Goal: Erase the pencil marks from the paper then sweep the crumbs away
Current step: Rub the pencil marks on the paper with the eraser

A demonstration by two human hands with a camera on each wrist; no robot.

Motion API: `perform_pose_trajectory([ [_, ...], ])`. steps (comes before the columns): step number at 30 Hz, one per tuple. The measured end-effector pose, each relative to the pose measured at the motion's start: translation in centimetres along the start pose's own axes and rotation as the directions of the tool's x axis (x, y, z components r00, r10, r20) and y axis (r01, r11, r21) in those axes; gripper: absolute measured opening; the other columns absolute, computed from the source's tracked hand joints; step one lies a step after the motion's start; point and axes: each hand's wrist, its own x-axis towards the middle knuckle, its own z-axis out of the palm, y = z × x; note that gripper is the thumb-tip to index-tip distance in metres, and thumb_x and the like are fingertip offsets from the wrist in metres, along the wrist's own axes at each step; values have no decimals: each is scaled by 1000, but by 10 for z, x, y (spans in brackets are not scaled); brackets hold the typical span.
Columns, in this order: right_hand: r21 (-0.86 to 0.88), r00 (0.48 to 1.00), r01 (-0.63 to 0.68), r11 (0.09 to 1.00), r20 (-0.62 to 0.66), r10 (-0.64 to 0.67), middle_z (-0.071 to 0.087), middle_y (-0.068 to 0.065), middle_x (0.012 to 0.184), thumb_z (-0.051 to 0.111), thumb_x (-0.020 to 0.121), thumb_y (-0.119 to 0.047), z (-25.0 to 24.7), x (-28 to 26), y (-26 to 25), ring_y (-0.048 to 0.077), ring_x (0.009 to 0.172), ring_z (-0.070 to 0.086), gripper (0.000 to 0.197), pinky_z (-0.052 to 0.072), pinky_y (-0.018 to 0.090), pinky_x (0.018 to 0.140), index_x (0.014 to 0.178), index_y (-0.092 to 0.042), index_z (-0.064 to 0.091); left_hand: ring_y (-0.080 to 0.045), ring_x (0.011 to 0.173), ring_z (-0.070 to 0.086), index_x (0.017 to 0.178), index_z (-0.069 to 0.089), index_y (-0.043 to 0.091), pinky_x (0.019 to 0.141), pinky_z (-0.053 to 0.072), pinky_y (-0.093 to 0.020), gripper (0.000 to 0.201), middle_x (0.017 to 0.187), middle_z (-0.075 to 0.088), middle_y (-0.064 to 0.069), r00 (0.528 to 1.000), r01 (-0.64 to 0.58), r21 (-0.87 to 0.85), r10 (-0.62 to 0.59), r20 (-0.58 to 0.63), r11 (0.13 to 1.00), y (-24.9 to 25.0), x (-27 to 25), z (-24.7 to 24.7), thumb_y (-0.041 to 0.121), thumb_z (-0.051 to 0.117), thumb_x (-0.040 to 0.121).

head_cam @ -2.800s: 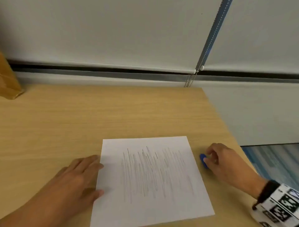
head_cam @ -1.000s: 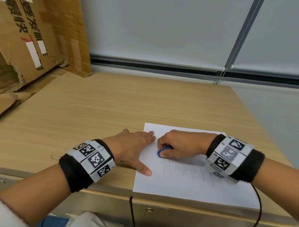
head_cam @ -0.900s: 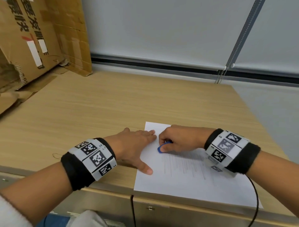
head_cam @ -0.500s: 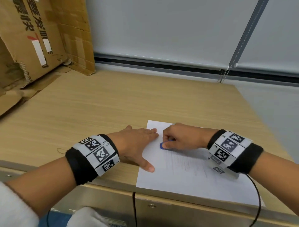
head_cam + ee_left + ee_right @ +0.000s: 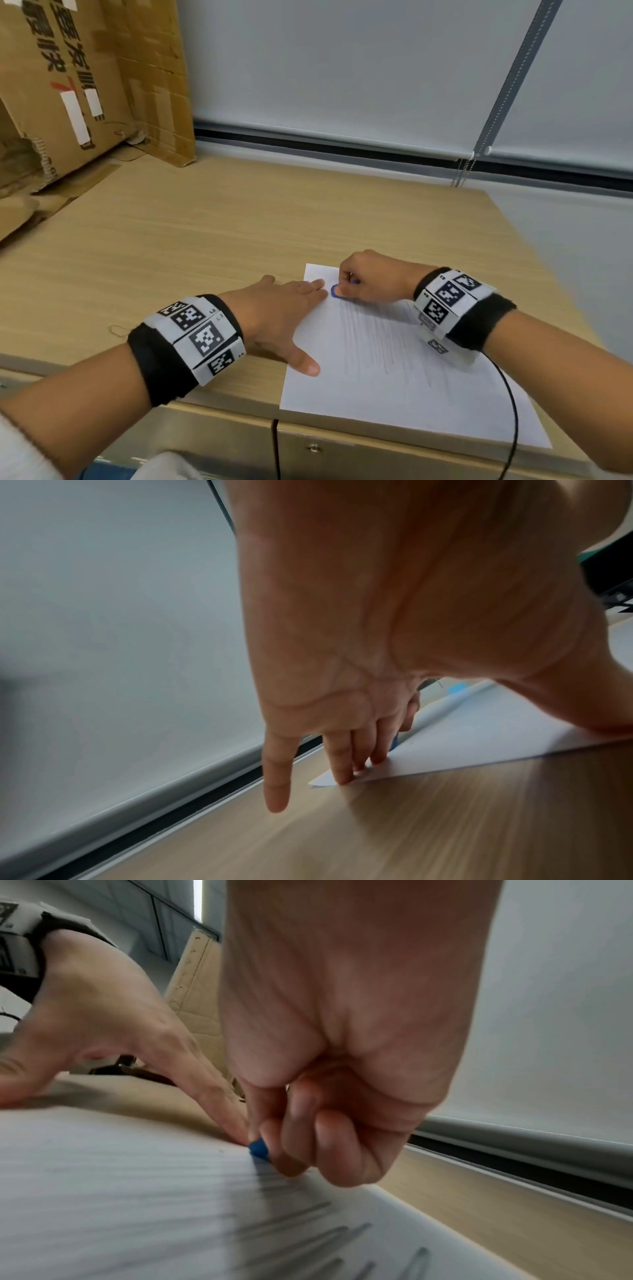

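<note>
A white paper (image 5: 394, 394) with grey pencil marks (image 5: 380, 342) lies at the wooden table's near right edge. My left hand (image 5: 284, 315) lies flat with straight fingers, pressing the paper's left edge; its fingertips (image 5: 346, 775) sit on the sheet's far corner. My right hand (image 5: 370, 281) pinches a small blue eraser (image 5: 335, 291) and holds it down on the paper near the far left corner. In the right wrist view the eraser (image 5: 258, 1148) touches the top of the pencil marks (image 5: 308, 1226), beside my left hand (image 5: 143, 1047).
Brown cardboard boxes (image 5: 68, 85) stand at the table's far left. A white roller blind (image 5: 342, 68) with a bead chain (image 5: 460, 171) hangs behind the table (image 5: 171, 240). A black cable (image 5: 510, 411) runs from my right wristband over the near edge.
My right hand picked up the eraser from beside the paper and brought it onto the sheet. In the last second it slid the eraser from mid-left up toward the far left corner. Left hand stays pressed.
</note>
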Motion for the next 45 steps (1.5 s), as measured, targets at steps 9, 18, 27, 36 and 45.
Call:
perform_pose_trajectory([
  [9, 26, 986, 70, 997, 148, -73, 55, -7, 60, 60, 91, -43, -4, -9, -5, 5, 50, 44, 35, 37, 17, 52, 72, -13, 63, -9, 149, 0, 155, -8, 21, 119, 2, -50, 120, 162, -13, 8, 1000, 18, 9, -18, 17, 1000, 2, -1, -3, 78, 58, 72],
  [18, 95, 974, 55, 994, 215, -75, 51, -7, 52, 61, 90, -43, -2, -10, 3, 11, 48, 42, 39, 39, 25, 53, 63, -14, 59, -9, 149, -2, 155, -8, 22, 119, 5, -50, 121, 161, -15, 9, 999, 25, -13, -25, 28, 1000, 4, -3, -4, 77, 59, 72],
  [27, 76, 979, 49, 996, 192, -63, 52, -5, 55, 60, 90, -42, -4, -10, 3, 9, 48, 42, 40, 38, 22, 52, 69, -9, 63, -9, 149, -2, 155, -9, 22, 119, 4, -48, 119, 161, -16, 9, 999, 28, -6, -27, 40, 1000, 5, -5, -7, 75, 60, 74],
  [36, 103, 973, 33, 994, 224, -56, 52, -11, 49, 60, 91, -40, -5, -11, 5, 4, 45, 42, 37, 39, 24, 55, 61, -20, 58, -10, 149, -2, 155, -9, 21, 118, 4, -48, 118, 162, -15, 8, 999, 27, 3, -27, 26, 1000, 8, -8, -9, 74, 59, 75],
  [45, 40, 976, 33, 999, 212, -41, 48, -10, 53, 60, 91, -42, -6, -11, 2, 6, 48, 40, 36, 37, 22, 54, 60, -24, 54, -10, 149, -1, 155, -9, 21, 118, 4, -49, 118, 162, -15, 8, 999, 32, -2, -32, 39, 999, 8, -8, -10, 73, 61, 75],
])
